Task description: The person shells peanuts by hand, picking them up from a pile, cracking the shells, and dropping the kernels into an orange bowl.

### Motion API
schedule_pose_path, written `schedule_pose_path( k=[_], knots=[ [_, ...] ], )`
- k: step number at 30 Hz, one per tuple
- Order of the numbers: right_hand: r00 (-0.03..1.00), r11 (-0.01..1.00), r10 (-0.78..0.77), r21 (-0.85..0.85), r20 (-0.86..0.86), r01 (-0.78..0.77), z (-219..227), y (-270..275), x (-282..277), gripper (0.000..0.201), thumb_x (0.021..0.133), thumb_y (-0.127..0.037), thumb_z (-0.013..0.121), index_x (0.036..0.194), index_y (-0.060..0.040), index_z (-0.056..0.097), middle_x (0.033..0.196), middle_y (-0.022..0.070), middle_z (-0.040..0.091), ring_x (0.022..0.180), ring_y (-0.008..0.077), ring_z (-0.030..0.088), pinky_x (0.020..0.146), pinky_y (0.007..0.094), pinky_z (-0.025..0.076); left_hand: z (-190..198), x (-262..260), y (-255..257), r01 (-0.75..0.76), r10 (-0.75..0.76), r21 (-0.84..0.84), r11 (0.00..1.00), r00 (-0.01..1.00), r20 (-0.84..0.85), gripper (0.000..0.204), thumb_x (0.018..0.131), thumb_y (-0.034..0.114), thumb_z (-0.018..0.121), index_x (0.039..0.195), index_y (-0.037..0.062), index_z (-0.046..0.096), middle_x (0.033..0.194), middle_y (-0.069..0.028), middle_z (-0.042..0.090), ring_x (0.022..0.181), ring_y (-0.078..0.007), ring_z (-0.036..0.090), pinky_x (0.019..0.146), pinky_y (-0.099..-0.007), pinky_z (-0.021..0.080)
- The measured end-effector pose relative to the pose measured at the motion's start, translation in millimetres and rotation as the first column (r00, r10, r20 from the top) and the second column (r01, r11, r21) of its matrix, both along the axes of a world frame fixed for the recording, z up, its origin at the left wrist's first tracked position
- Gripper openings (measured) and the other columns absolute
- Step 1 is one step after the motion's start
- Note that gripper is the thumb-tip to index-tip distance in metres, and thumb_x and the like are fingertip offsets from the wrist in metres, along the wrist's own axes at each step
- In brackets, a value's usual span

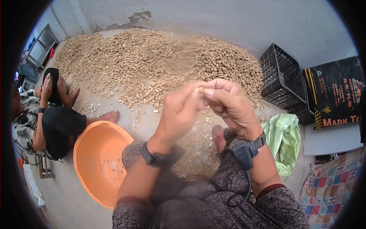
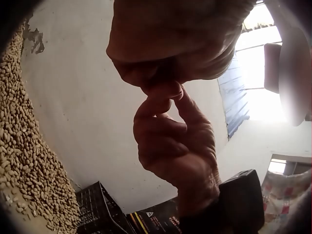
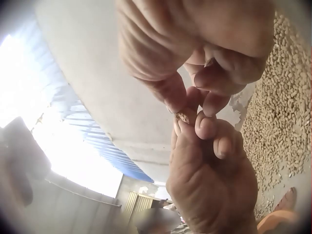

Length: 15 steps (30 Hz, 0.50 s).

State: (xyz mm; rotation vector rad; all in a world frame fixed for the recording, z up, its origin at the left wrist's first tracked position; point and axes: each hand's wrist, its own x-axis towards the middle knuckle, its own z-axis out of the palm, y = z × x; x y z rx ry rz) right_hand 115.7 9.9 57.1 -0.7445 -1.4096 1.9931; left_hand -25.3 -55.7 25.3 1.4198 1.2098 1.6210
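Note:
Both hands meet fingertip to fingertip above the floor, in the middle of the head view. Between them is a small tan peanut (image 1: 201, 90), mostly covered by fingers; its rough shell (image 3: 184, 117) shows in the right wrist view. My left hand (image 1: 177, 110), a little blurred, pinches it from the left. From the other side my right hand (image 1: 233, 105) pinches it with thumb and forefinger, the other fingers curled in. A small pale bit (image 3: 209, 62) shows among the right hand's fingers. In the left wrist view the left hand hides the peanut.
A broad heap of peanuts (image 1: 145, 57) lies along the wall. An orange basin (image 1: 89, 152) with some bits inside stands at left, by a seated person (image 1: 38, 118). At right are a black crate (image 1: 280, 78), a green sack (image 1: 284, 141) and a printed black box (image 1: 335, 91).

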Motion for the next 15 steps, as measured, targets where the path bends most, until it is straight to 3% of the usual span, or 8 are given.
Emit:
schedule_pose_path(
  k=[5,13,15],
  knots=[
    [0.999,0.998,0.023,-0.058,-0.028,-0.024,-1,3,-2,0.018,0.084,-0.013,0.058,0.094,0.0008,0.062,0.075,0.0049,0.064,0.054,0.0017,0.042,0.047,0.0165,0.030,1,0,2,-0.041,0.043,0.041,0.998,0.998,-0.049,0.024,0.094,0.007,0.042,0.107,0.0000,0.061,0.066,0.0016,0.054,0.057,-0.0028,0.046,0.050,-0.0175,0.038],
    [0.994,0.990,0.057,-0.121,-0.090,-0.068,-8,8,-4,0.011,0.082,-0.012,0.060,0.082,-0.0007,0.060,0.071,0.0062,0.059,0.054,0.0048,0.044,0.047,0.0167,0.032,-8,0,2,-0.071,0.085,0.091,0.993,0.982,-0.167,0.021,0.092,0.003,0.042,0.102,0.0000,0.060,0.070,-0.0017,0.057,0.057,-0.0043,0.048,0.050,-0.0199,0.039],
    [0.992,0.984,0.072,-0.154,-0.105,-0.087,-11,11,-4,0.011,0.081,-0.012,0.060,0.081,-0.0009,0.059,0.071,0.0063,0.059,0.054,0.0052,0.045,0.046,0.0169,0.032,-15,4,6,-0.094,0.128,0.186,0.978,0.975,-0.182,0.020,0.092,0.001,0.042,0.099,-0.0002,0.060,0.073,-0.0039,0.059,0.058,-0.0069,0.052,0.053,-0.0226,0.042]
  ],
)
